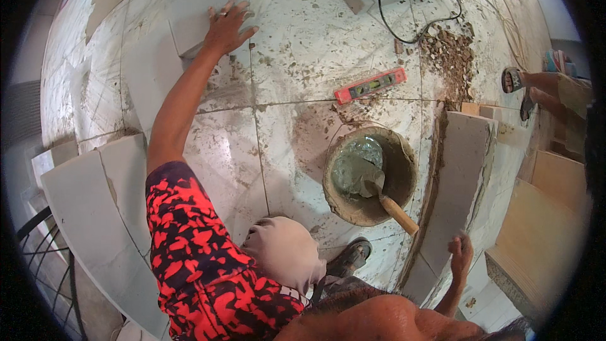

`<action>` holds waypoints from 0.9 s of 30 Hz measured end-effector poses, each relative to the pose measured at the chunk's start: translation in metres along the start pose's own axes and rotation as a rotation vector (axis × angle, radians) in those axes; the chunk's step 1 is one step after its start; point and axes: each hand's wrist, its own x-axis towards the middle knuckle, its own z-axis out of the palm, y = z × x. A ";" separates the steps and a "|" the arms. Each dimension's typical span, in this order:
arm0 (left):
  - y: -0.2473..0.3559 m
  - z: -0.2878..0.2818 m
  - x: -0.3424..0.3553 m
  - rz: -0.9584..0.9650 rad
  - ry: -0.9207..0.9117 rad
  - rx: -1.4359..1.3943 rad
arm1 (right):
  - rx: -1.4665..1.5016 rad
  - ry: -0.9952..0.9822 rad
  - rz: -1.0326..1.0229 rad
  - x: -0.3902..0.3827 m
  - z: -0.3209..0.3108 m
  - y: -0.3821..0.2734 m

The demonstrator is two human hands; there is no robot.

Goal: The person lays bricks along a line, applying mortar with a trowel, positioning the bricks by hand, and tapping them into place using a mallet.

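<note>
My left hand (228, 27), at the end of a red-and-black sleeve, is open, its fingers spread on the edge of a grey slab (196, 0). Down at the lower right, my right hand (463, 252) is closed beside a long pale slab (457, 183); what it holds, if anything, is too small to make out. Between the two stands a dirty bucket (404, 180) with wet grey mortar (353, 164) inside. A trowel (398, 213) leans in it, blade in the mortar and wooden handle over the rim. A red spirit level (370, 85) lies beyond the bucket.
Rubble (448, 57) is heaped near a looped black cable (404, 41). Another person's sandalled foot (512, 80) is at the right. Stacked slabs (95, 183) stand at the left, wooden boards (536, 215) at the right. My own foot (353, 256) is below the bucket.
</note>
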 end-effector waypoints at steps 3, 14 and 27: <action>-0.021 -0.002 -0.007 -0.187 0.037 -0.161 | -0.048 -0.050 -0.053 0.004 -0.012 -0.033; -0.117 0.001 -0.004 -0.871 0.121 -0.126 | -0.278 -0.248 -0.465 0.027 0.051 -0.142; 0.005 -0.007 -0.072 -0.705 0.276 -0.150 | -0.220 -0.445 -0.914 0.066 0.218 -0.354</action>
